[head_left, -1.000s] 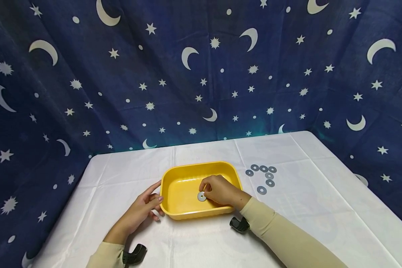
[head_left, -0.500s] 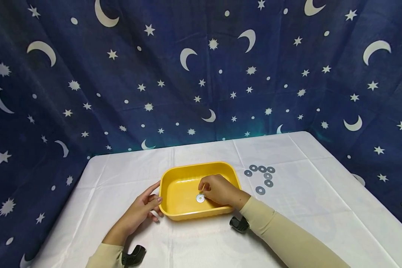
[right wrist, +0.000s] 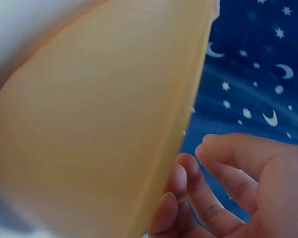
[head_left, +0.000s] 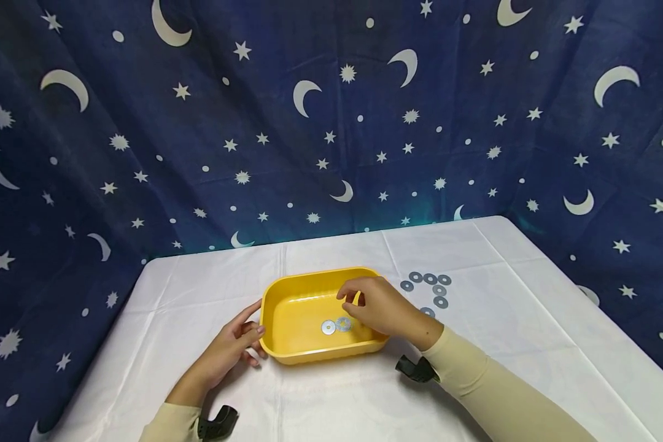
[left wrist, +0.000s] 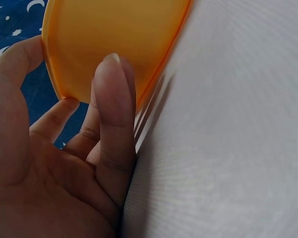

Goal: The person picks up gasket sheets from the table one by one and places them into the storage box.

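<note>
A yellow rectangular tray [head_left: 304, 355] stands on the table with two grey flat washers lying side by side in it: the left washer [head_left: 323, 329] and the right washer [head_left: 343, 318]. My left hand [head_left: 229, 350] touches the tray's left end, its thumb at the rim and its fingers loosely bent along the outer side; the left wrist view shows fingertips against the tray [left wrist: 114, 29]. Over the tray's right part is my right hand [head_left: 381, 307], its thumb and fingers apart with nothing between them. From the right wrist, the tray's outer wall [right wrist: 99, 114] hides the inside.
Right of the tray, several more washers [head_left: 439, 290] lie loosely grouped on the white tablecloth [head_left: 503, 344]; my right wrist partly covers the nearest. A dark blue star-and-moon curtain [head_left: 287, 147] hangs behind the table and on both sides.
The right hand has let go of a washer in the tray, spread its fingers and moved up and right. The second washer now shows beside the first. The left hand stays at the tray.
</note>
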The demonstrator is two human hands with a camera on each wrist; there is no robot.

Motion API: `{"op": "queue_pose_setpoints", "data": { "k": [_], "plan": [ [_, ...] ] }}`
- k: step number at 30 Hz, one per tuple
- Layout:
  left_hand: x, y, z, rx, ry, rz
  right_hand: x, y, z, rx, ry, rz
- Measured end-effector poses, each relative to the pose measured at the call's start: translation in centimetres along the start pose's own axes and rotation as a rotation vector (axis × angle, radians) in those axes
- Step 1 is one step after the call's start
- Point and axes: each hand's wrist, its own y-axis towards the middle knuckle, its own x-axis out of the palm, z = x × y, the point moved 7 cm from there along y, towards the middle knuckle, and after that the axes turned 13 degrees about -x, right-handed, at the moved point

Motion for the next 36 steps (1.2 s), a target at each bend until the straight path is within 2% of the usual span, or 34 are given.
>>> {"op": "queue_pose_setpoints", "data": {
  "k": [4, 9, 11, 16, 26, 32, 36],
  "plan": [
    [-0.1, 0.0, -0.1, -0.001, -0.002, 0.003, -1.7, -1.7, 1.0, 0.056, 0.019, 0.071],
    [0.0, -0.1, 0.0, -0.002, -0.002, -0.003, -3.6, -3.9, 2.6, 0.049, 0.008, 0.136],
    [0.0, -0.1, 0.0, -0.002, -0.002, -0.007, -4.2, -4.5, 3.4, 0.039, -0.001, 0.163],
    [0.1, 0.1, 0.0, 0.003, -0.004, -0.010, -5.0, -5.3, 5.2, 0.083, -0.004, 0.207],
    [0.0, -0.1, 0.1, -0.001, 0.007, -0.003, -5.8, -6.1, 7.3, 0.134, -0.057, 0.194],
    [0.0, -0.2, 0.4, 0.004, 0.015, -0.008, -6.5, -6.7, 9.3, 0.213, -0.028, 0.161],
    [0.0, -0.1, 0.2, -0.014, 0.015, -0.006, -6.6, -6.9, 10.4, 0.243, -0.019, 0.120]
  ]
}}
